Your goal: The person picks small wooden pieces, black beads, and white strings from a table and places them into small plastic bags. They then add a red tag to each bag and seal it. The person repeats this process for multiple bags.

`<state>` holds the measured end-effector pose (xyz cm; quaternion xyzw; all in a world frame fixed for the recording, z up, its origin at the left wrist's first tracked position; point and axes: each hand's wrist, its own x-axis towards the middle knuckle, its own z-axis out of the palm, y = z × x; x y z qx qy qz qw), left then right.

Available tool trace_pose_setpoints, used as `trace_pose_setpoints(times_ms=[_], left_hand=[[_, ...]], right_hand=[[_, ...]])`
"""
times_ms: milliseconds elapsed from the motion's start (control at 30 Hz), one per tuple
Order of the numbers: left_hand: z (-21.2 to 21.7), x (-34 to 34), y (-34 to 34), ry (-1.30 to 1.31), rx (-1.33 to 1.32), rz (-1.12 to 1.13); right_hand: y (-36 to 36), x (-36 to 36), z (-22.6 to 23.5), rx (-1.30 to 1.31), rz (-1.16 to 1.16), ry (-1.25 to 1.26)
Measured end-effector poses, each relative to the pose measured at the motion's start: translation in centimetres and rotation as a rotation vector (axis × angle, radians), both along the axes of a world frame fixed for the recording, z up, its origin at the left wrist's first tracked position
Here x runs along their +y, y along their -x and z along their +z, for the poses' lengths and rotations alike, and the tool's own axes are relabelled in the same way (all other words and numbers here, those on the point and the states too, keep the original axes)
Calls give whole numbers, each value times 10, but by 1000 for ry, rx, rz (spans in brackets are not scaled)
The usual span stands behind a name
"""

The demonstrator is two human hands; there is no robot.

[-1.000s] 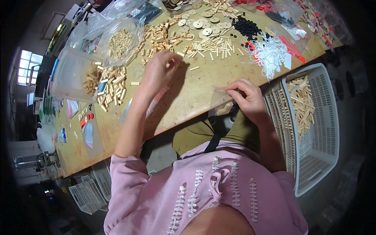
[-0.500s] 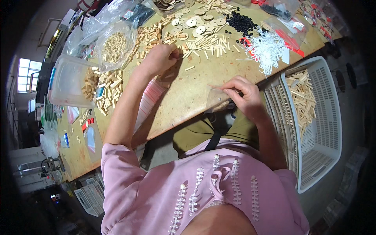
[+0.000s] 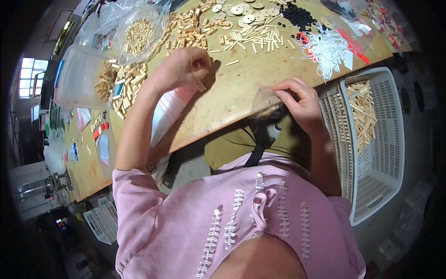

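My left hand (image 3: 183,67) is raised over the left part of the bench, its fingers curled together. What lies inside the curl is hidden. Just below the fingertips shows a small wooden block (image 3: 200,86); I cannot tell whether they touch it. Beneath that hand and wrist lies a stack of clear zip bags with red lines (image 3: 174,109). At the front edge of the bench, my right hand (image 3: 299,100) pinches a small clear zip bag (image 3: 264,100) by its upper corner. Some pale wooden pieces show in the bottom of this bag.
Behind my left hand are drilled wooden blocks (image 3: 190,28), dowels (image 3: 255,35) and wooden discs (image 3: 248,18). Black beads (image 3: 297,16) and white strings (image 3: 325,51) lie farther right. A clear tub (image 3: 76,83) spills blocks at left. A white basket (image 3: 388,139) stands at right.
My left hand has drawn back from the block pile, its fingers still curled. My right hand keeps its pinch on the zip bag. The whole view has shifted slightly.
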<state>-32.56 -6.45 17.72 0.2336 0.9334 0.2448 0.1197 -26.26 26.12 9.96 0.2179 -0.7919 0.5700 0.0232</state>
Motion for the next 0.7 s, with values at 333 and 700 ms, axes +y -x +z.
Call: trace_pose_setpoints(times_ms=[333,700], left_hand=[[-9,-16,-37,69,-59,113],[-12,1,-17,269,128,-192]], right_hand=[[-2,0,-2,-14,-5,8],[-2,-2,0,25,-25,-4]])
